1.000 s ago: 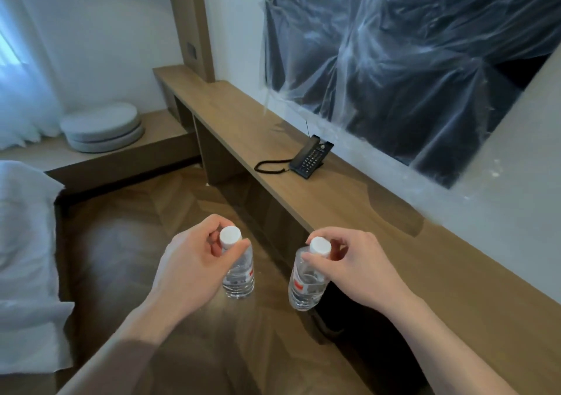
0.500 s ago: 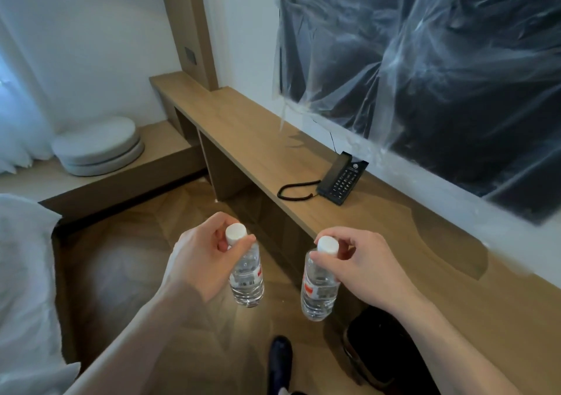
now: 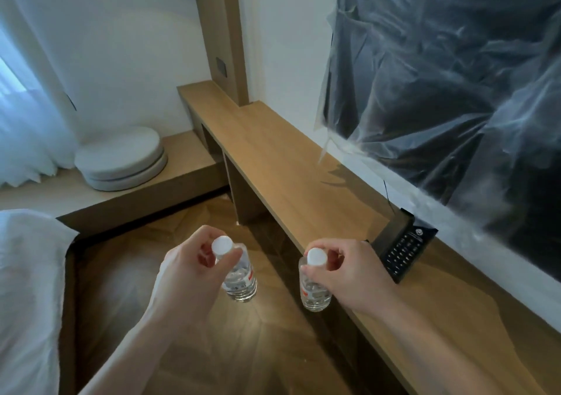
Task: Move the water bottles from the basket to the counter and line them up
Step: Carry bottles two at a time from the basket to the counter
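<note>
Head view, left to right, places given from counter (image 3: 291, 164). Left hand (image 3: 188, 276) pinches neck of one water bottle (image 3: 239, 279) under white cap, bottle hanging over floor, off counter's front edge. Right hand (image 3: 352, 273) pinches second bottle (image 3: 314, 291) same way, at counter's front edge, not set down. Phone (image 3: 403, 249) on counter by wall. Basket not in view. Progress judged: no bottles on counter yet; placing and lining up remain. Labels: red-white band, print too small to read.
</note>
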Motion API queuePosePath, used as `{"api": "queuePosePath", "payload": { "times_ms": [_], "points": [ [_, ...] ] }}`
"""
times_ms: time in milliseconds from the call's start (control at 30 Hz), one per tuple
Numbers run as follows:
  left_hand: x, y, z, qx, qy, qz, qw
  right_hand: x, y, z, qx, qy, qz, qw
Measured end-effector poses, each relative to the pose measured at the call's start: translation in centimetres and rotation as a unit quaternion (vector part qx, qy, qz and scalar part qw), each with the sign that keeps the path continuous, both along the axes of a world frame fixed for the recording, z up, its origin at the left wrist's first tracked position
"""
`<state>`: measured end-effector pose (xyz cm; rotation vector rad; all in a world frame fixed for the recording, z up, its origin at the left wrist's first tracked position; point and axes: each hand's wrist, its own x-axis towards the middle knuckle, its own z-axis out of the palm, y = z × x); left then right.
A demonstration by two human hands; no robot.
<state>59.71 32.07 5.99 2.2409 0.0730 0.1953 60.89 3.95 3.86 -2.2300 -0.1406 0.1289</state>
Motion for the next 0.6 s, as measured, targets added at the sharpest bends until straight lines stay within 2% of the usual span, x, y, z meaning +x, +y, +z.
{"api": "queuePosePath", "payload": {
  "times_ms": [200,400,600],
  "points": [
    [9.4,4.6,-0.2,-0.002,-0.004,0.009,1.000,9.7,3.9,0.2,0.005,-0.010,0.000,1.000],
    [19.4,10.8,-1.4,-0.010,-0.001,-0.038,0.999,18.1,9.6,-0.5,0.011,-0.002,-0.031,0.999],
    [29.2,16.7,-1.9,0.019,0.004,-0.099,0.995,25.1,14.5,-0.5,0.021,0.000,-0.093,0.995]
  ]
}}
